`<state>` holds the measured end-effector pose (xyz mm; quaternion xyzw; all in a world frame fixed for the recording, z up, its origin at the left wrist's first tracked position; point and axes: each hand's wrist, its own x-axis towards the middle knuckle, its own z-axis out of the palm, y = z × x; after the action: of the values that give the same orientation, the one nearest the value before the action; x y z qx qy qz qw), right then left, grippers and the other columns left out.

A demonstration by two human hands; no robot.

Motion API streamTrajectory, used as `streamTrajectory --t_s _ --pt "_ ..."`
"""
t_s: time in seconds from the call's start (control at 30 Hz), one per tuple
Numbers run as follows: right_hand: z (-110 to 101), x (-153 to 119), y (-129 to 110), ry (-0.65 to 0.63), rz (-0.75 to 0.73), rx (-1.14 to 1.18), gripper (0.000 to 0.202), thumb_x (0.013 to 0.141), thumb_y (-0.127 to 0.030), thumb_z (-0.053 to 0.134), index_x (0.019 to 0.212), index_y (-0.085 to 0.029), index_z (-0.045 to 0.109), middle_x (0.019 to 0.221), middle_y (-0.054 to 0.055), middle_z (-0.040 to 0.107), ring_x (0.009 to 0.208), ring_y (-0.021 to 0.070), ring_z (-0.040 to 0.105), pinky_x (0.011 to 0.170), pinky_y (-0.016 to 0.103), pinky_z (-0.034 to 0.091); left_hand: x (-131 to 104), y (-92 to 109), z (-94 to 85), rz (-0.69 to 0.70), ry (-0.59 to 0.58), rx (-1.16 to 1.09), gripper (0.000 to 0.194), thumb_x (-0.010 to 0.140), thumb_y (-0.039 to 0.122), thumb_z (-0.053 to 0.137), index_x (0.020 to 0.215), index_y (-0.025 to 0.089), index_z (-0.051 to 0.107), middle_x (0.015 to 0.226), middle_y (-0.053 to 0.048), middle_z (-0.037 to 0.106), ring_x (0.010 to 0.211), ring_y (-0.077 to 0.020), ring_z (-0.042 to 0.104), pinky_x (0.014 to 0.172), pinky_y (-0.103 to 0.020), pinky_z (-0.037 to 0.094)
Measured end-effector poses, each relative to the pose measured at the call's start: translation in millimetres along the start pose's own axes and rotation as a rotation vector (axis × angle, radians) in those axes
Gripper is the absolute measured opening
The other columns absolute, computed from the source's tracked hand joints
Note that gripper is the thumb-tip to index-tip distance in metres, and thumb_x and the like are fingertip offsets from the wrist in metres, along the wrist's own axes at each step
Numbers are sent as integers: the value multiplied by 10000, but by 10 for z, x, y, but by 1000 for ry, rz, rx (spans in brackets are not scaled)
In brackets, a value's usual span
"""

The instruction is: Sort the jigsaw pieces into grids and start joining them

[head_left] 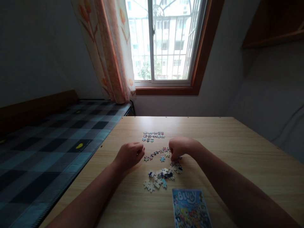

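Note:
Loose jigsaw pieces (156, 181) lie on the wooden table in a curved band, some with pale backs up and some showing blue or coloured print. A single light-blue jigsaw piece (162, 159) sits inside the curve. Farther back, several jigsaw pieces (153, 136) are laid out in short rows. My right hand (180, 148) reaches down at the right side of the curve, fingers pinched together on a jigsaw piece that they mostly cover. To the left of the curve, my left hand (130, 154) is curled closed near the table; anything inside it is hidden.
A puzzle box lid or picture card (191, 207) with cartoon figures lies at the near edge of the wooden table (220, 152). On the left stands a bed with a checked cover (71, 139). A window (166, 41) and a flowered curtain (111, 50) are beyond the table.

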<state>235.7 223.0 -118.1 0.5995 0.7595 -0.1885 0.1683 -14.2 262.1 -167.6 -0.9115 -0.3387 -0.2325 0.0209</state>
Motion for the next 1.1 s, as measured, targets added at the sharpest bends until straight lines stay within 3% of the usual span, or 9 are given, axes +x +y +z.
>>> streamTrajectory --t_s 0.23,0.4,0.47,0.53,0.6,0.67,0.9,1.0,1.1 --pt "25 30 13 -34 -7 3 322 673 -401 780 862 -140 771 810 75 707 669 154 587 568 243 375 8 -7 5 -9 7 -17 328 863 249 466 548 184 396 540 26 438 510 -104 353 545 -263 239" --pt "-11 54 189 -98 -117 185 263 701 -374 764 825 -146 726 747 23 669 636 113 548 564 225 359 -2 -45 43 -64 31 -85 351 870 267 459 547 191 343 528 32 400 515 -107 355 553 -265 243" --pt "-43 54 246 -11 -183 296 229 777 -362 696 855 -146 699 754 18 664 620 93 534 561 209 354 -1 -69 67 -113 47 -110 369 865 285 466 542 196 311 510 39 368 505 -106 330 551 -268 236" --pt "-47 81 254 203 -207 323 214 836 -358 638 874 -153 685 795 26 675 641 89 540 573 203 354 4 -97 94 -163 60 -130 384 857 303 471 539 200 283 494 47 334 497 -103 309 545 -269 226" --pt "-5 148 214 467 -155 223 208 876 -363 601 882 -178 698 841 28 692 686 100 563 594 208 352 9 -123 120 -205 70 -146 392 854 320 470 537 203 270 484 52 306 493 -102 301 541 -267 220" --pt "71 246 153 648 -65 63 222 911 -364 565 883 -212 724 860 26 707 715 120 590 610 220 348 13 -143 140 -234 81 -162 393 848 330 468 532 203 272 477 54 292 490 -101 301 539 -266 218" --pt "243 454 96 687 -112 -62 246 929 -353 552 870 -248 768 935 34 730 805 166 643 661 239 386 15 -158 168 -256 101 -191 391 833 341 479 523 198 288 476 54 302 477 -94 295 542 -267 221" --pt "256 452 128 696 -141 -76 217 886 -251 573 968 -295 769 990 12 734 842 168 646 678 244 402 12 -171 182 -257 99 -199 392 832 345 482 524 199 288 479 54 306 479 -94 301 544 -266 224" --pt "288 456 151 749 -162 -50 345 841 -131 537 1018 -322 763 1027 -8 731 867 163 636 710 251 417 7 -184 195 -264 99 -206 391 833 348 485 529 198 290 483 55 308 481 -93 303 546 -266 225"
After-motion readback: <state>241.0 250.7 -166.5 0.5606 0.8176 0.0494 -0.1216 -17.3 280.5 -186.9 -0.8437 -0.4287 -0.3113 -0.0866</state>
